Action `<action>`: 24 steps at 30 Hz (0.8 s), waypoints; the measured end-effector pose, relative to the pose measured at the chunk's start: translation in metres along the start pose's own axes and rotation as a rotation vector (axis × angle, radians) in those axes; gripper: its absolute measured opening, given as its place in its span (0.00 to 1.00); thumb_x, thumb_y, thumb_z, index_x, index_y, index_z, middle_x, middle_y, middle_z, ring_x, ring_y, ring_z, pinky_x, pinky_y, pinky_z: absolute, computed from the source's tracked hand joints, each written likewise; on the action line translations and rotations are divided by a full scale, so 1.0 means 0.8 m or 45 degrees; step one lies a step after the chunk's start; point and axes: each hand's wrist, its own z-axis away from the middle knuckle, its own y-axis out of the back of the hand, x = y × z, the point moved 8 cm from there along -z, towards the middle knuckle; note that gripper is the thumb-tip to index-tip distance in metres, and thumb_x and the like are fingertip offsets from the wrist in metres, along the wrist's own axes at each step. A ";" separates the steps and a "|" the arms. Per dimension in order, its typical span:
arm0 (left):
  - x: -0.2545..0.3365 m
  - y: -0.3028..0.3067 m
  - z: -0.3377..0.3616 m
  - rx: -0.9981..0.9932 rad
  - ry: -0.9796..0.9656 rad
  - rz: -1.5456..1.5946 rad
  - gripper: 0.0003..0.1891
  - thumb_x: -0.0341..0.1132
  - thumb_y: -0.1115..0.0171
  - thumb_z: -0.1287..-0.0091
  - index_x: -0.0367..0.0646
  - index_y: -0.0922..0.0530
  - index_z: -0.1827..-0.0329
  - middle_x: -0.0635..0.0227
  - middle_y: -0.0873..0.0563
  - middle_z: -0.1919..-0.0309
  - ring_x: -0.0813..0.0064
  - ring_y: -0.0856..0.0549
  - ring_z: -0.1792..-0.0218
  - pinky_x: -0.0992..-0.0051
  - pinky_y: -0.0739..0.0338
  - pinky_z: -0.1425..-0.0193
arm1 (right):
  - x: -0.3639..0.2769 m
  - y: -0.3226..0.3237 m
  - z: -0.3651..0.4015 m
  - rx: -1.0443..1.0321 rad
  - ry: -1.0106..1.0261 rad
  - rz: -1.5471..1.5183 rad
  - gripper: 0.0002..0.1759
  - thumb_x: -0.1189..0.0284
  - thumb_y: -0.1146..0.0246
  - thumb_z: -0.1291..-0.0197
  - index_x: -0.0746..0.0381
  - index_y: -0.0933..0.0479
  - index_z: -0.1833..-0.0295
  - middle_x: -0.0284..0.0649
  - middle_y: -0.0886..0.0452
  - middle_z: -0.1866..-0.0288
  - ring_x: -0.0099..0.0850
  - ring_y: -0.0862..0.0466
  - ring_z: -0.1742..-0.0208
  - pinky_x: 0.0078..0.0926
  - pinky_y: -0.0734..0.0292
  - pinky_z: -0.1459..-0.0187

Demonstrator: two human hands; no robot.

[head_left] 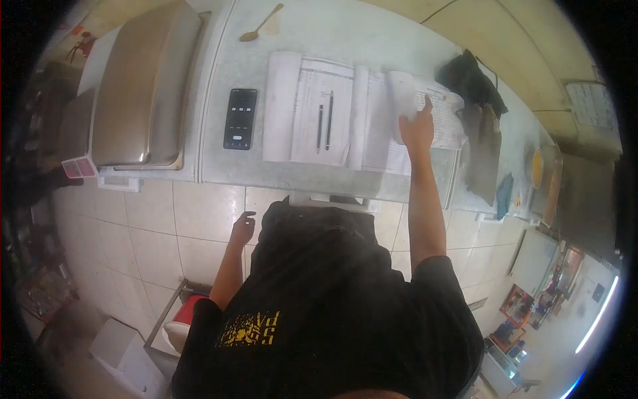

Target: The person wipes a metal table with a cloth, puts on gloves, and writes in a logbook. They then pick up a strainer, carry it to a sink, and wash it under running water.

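Observation:
My right hand (417, 130) rests on the right-hand printed sheets (449, 126), index finger stretched out and thumb apart, gripping nothing that I can see. Beside it a page edge curls up into a white roll (403, 93). Further left lies an open stack of printed papers (309, 86) with curled edges. On that stack are two dark, slim pens or pencils, a shorter one (319, 126) and a longer one (329, 120). My left hand (244, 227) hangs below the table's front edge, fingers loosely apart and touching nothing.
A phone (240, 120) with a lit screen lies left of the papers, and a spoon (261, 24) behind it. A large metal lidded box (143, 86) stands at the left. Dark cloth (472, 83) and a grey cloth (484, 153) lie at the right.

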 end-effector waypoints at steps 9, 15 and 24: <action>0.041 -0.001 0.012 -0.409 0.283 -0.285 0.15 0.41 0.44 0.31 0.42 0.21 0.48 0.58 0.13 0.67 0.67 0.13 0.68 0.69 0.18 0.62 | 0.053 -0.014 -0.031 -0.073 -0.020 -0.032 0.28 0.74 0.41 0.47 0.57 0.30 0.36 0.51 0.22 0.44 0.50 0.22 0.44 0.43 0.26 0.44; 0.342 0.040 0.033 -0.487 -0.132 -0.069 0.16 0.42 0.45 0.27 0.39 0.24 0.46 0.60 0.15 0.69 0.72 0.16 0.70 0.71 0.22 0.65 | 0.157 0.025 -0.128 0.155 0.139 0.293 0.24 0.77 0.44 0.45 0.57 0.26 0.40 0.49 0.23 0.41 0.48 0.22 0.43 0.43 0.26 0.43; 0.670 -0.172 -0.084 0.050 -0.959 0.008 0.42 0.39 0.31 0.40 0.51 0.48 0.26 0.43 0.28 0.39 0.48 0.22 0.41 0.58 0.26 0.39 | 0.193 0.001 -0.156 0.262 0.292 0.358 0.08 0.75 0.46 0.39 0.61 0.23 0.57 0.45 0.20 0.58 0.49 0.21 0.50 0.46 0.25 0.49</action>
